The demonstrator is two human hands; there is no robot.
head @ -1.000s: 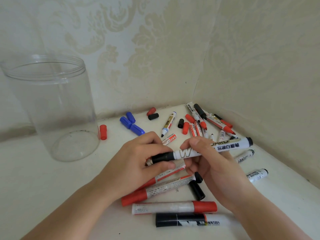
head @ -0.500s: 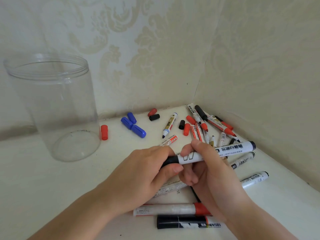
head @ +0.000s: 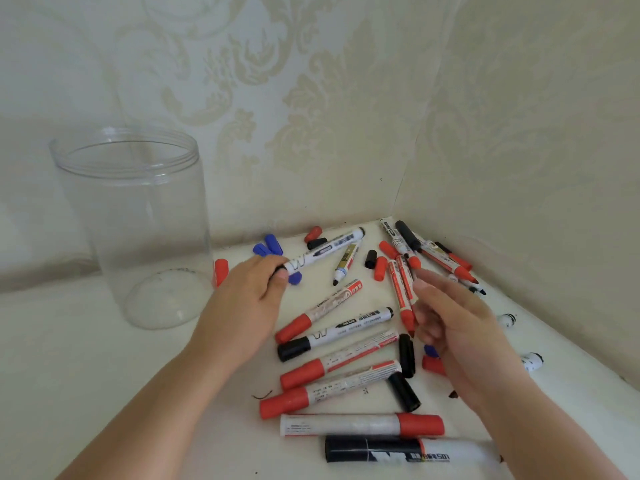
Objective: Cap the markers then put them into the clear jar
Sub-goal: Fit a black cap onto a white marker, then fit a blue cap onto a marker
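My left hand (head: 247, 299) grips a white marker with a black cap (head: 322, 252) by its capped end, held above the table with its far end pointing right and away. The clear jar (head: 135, 223) stands upright and empty to the left of that hand. My right hand (head: 450, 327) hovers with fingers apart and holds nothing, over the pile of markers. Several capped red and black markers (head: 339, 362) lie between my hands. Uncapped markers (head: 401, 285) lie near the corner.
Loose caps lie scattered at the back: blue caps (head: 268, 245), a red cap (head: 221, 270) beside the jar, black caps (head: 403, 389) in front. Two walls (head: 519, 133) meet in a corner behind the pile. Bare table lies front left.
My right hand let go of the black-capped marker. My left hand carried it up and to the left, toward the jar. The markers that lay under my hands now show.
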